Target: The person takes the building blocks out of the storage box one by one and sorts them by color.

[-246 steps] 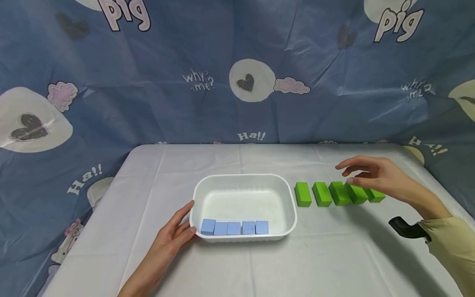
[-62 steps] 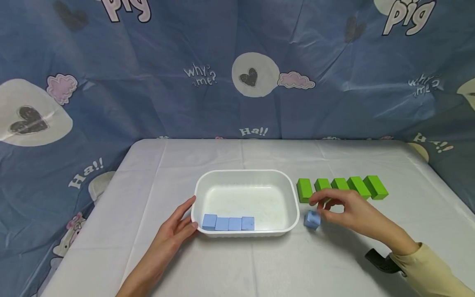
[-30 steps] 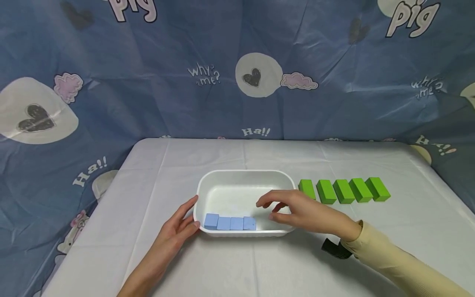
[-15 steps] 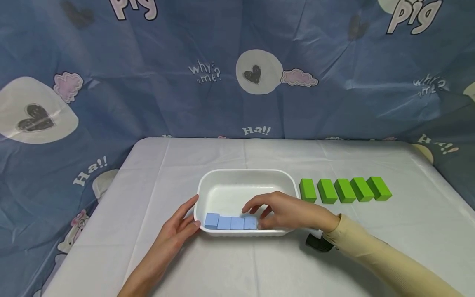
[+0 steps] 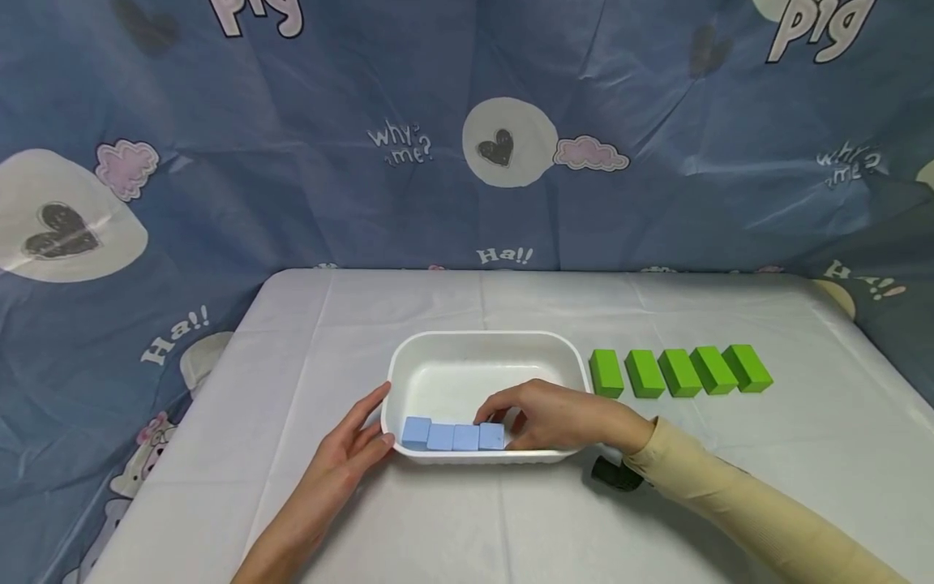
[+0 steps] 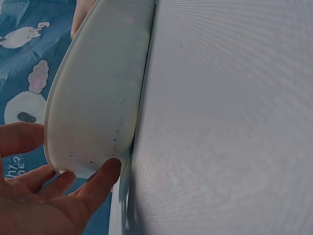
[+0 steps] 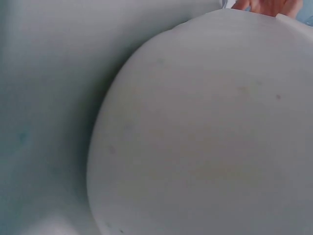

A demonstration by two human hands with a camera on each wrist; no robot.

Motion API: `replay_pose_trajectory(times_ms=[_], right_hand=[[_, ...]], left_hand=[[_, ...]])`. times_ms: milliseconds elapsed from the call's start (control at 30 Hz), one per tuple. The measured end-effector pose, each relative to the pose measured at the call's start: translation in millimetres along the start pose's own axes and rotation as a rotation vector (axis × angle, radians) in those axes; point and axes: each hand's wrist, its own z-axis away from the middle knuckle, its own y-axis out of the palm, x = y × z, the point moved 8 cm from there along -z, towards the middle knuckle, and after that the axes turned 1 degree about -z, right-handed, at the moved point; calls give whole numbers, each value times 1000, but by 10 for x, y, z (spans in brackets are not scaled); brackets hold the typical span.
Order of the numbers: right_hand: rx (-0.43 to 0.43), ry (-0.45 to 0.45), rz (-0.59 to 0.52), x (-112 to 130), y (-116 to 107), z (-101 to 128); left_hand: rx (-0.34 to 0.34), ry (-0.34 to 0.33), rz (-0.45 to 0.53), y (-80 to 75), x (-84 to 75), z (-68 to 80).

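Observation:
A white tray (image 5: 487, 338) sits mid-table with a row of several blue cubes (image 5: 441, 436) along its near wall. My right hand (image 5: 511, 422) reaches into the tray. Its thumb and curled fingers pinch the rightmost blue cube (image 5: 491, 436) of the row. My left hand (image 5: 357, 442) lies flat on the cloth with straight fingers (image 6: 100, 176) touching the tray's near-left corner (image 6: 98, 88). The right wrist view shows only the tray's white wall (image 7: 205, 122) up close.
Several green blocks (image 5: 679, 372) stand side by side in a row to the right of the tray. A white cloth (image 5: 452, 527) covers the table, and a blue patterned sheet (image 5: 292, 203) hangs behind and around it.
My right hand moved left from the cloth beside the tray into the tray and closed on the end cube. The blue cube set down outside is hidden now. My left hand stayed put.

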Motion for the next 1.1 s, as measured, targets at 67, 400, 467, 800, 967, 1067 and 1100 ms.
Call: replay_pose_trajectory(times_ms=[67,400,467,800,967,1067,1100], right_hand=[[4,-2,-11,5,-1,1],[-15,17,0,25,-28,1],[-33,2,6,40,-43,1],[-123,-60,-31,76,-117,38],[-156,-91,-47,92,-146,58],[-168,-91,-52,103,-165,75],[-171,-87,-54,101,-171,83]], left_hand=[[3,6,0,1,-12,-1],[2,-2,1,11,-25,6],[-1,-9,1,6,-16,10],[-6,-14,-6,1,-15,25],[-7,-20,-3,5,1,21],[-13,-21,-2,6,12,20],[-11,-17,-3,10,11,21]])
